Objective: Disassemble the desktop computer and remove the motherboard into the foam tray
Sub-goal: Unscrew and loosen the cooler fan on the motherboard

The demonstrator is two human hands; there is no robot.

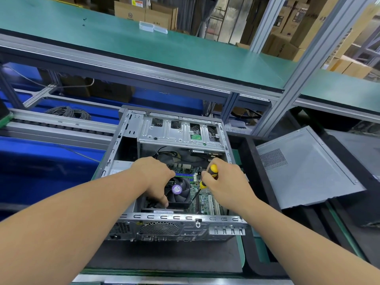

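Both forearms are reaching in from the bottom edge, bare, w/ the hands working inside the open desktop case. The case is lying on its side on a dark mat on the counter, rear panel facing the camera: stamped grey sheet metal, perforated fan grille, slot covers at the right.

Left hand is curling over the left edge of the CPU cooler, thumb pressing down at its near-left corner, fingers bent round the black fan frame. The cooler is square, black, w/ curved blades and a round purple sticker at the hub.

Right hand is gripping a screwdriver, fingers wrapping its yellow-and-black handle; the dark shaft is angling down-left, tip meeting the cooler's near-right corner.

The motherboard is sitting in the case floor, directly under and between both hands: green PCB, blue RAM slots, pale expansion slots at the right.

Drive cage, bright ribbed metal, is spanning the far end. The removed side panel, flat grey w/ a mesh patch, is lying tilted to the right of the case.
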